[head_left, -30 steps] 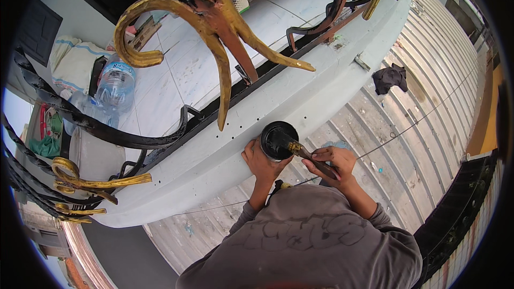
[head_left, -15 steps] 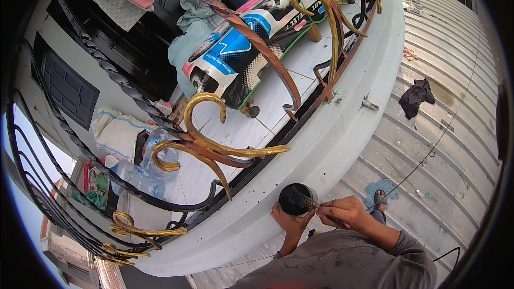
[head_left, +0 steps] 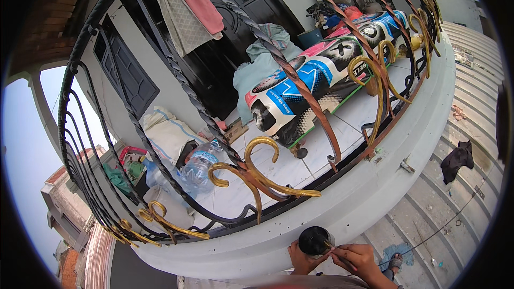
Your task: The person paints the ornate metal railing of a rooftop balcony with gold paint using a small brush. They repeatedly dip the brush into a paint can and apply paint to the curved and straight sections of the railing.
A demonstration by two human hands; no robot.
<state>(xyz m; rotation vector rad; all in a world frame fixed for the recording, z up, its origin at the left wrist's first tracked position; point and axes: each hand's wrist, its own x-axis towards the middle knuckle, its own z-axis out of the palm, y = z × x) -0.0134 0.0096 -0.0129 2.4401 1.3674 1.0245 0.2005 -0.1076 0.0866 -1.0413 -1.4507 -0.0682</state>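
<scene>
My left hand (head_left: 301, 261) is closed around a round cup (head_left: 314, 241) with a dark, black-looking inside, close to the outer side of the white balcony ledge. From the right, my right hand (head_left: 360, 258) pinches a thin paintbrush (head_left: 336, 252), its tip reaching over the cup's rim and into it. How deep the tip sits in the dark contents I cannot tell. Just beyond the hands rises the wrought-iron railing (head_left: 246, 174), with black twisted bars, some brown-red bars and gold-coloured scrolls.
Behind the railing lie a long patterned wrapped bundle (head_left: 300, 88), clear plastic bottles (head_left: 201, 168) and a pale sack (head_left: 166, 134). The curved ledge (head_left: 375, 192) separates them from a ribbed metal roof (head_left: 428, 219), which holds a black cloth (head_left: 456, 161), a blue rag (head_left: 399, 255) and a cord.
The view has tilted up, showing more of the railing, and the hands appear lower in the picture. The left hand keeps the cup and the right keeps the paintbrush in it.
</scene>
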